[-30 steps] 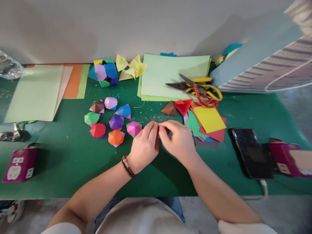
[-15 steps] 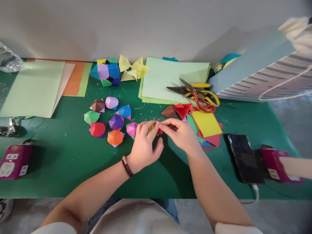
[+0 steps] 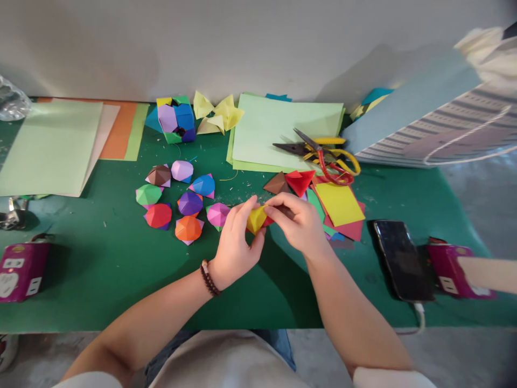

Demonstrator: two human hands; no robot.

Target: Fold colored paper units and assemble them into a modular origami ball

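A folded paper piece [image 3: 256, 219], yellow with some red at its right side, is held between both hands above the green table. My left hand [image 3: 239, 237] closes on its left side, thumb below and fingers above. At the upper right edge, my right hand [image 3: 297, 222] pinches it between thumb and fingertips. Just left of my left hand lies a pink faceted paper piece [image 3: 218, 214] with green corners. Beyond my right hand sit a red folded paper [image 3: 300, 182] and a brown one [image 3: 277, 184]. Fingers hide part of the held piece.
Several faceted paper pieces [image 3: 190, 203] lie to the left, with a multicoloured paper ball [image 3: 176, 118] behind. Scissors [image 3: 335, 167] and pliers [image 3: 294, 148] rest on pale green sheets [image 3: 278, 124]. Right are yellow paper squares [image 3: 340, 203], a phone [image 3: 402, 261] and a paper bag [image 3: 416, 108].
The held paper has turned so that more of its yellow face shows. My left fingers have lifted and opened a little around it; my right hand still pinches its edge.
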